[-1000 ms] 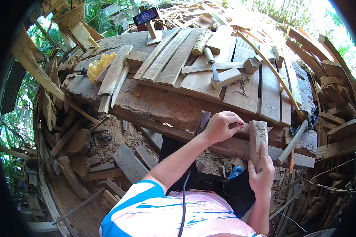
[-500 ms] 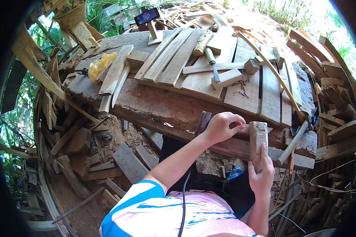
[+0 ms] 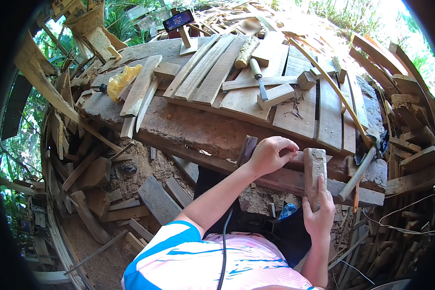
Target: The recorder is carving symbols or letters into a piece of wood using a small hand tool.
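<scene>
My right hand [image 3: 319,215] holds a short, thick wooden block [image 3: 315,169] upright at the bench's near edge, the index finger stretched along its face. Just left of the block, my left hand [image 3: 274,153] is closed in a pinch, thumb against the curled fingertips. What sits in that pinch, if anything, is too small to make out. Beneath both hands runs a wooden rail [image 3: 290,178], and a dark wooden peg [image 3: 247,150] stands beside my left wrist. To the right, a hammer [image 3: 357,174] leans at the bench's edge with its handle toward me.
Planks [image 3: 319,113] cover the bench, and a chisel [image 3: 258,77] rests there against a small wood block [image 3: 276,95]. Several nails [image 3: 295,108] lie scattered nearby. A yellow plastic bag [image 3: 122,82] is at left, a phone [image 3: 179,20] stands behind, and offcuts [image 3: 159,200] litter the ground.
</scene>
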Demonstrator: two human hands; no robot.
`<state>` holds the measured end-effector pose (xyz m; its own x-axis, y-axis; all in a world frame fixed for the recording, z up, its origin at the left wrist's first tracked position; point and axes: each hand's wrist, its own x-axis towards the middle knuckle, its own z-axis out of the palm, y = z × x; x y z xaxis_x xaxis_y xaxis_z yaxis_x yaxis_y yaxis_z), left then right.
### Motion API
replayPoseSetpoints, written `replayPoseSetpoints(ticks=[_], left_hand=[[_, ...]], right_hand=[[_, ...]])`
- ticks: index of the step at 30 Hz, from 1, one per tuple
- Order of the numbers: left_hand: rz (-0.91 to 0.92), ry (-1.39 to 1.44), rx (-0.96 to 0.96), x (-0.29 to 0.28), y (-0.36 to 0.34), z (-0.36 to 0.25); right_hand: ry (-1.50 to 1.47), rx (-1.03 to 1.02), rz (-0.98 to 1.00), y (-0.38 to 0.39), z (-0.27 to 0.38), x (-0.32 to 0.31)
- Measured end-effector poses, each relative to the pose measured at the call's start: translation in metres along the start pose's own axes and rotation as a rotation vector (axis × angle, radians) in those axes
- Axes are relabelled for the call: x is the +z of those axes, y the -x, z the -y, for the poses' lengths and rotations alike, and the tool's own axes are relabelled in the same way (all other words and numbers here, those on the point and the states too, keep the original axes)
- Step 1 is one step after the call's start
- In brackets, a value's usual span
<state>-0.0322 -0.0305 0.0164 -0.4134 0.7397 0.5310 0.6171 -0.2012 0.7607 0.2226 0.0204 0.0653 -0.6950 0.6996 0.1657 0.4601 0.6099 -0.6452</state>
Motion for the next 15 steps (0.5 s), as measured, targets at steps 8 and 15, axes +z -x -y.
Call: replayPoseSetpoints(ticks=[8,15], left_hand=[[-0.004,-0.004,-0.008,0.0001,0.0005,-0.0004],[0.002,0.001,-0.017,0.0004,0.0004,0.0004]], right_hand=[[0.016,-0.057,-0.035,0.001,-0.0074,0.0036],[0.016,-0.058,-0.036,-0.0003,-0.0063,0.0039]])
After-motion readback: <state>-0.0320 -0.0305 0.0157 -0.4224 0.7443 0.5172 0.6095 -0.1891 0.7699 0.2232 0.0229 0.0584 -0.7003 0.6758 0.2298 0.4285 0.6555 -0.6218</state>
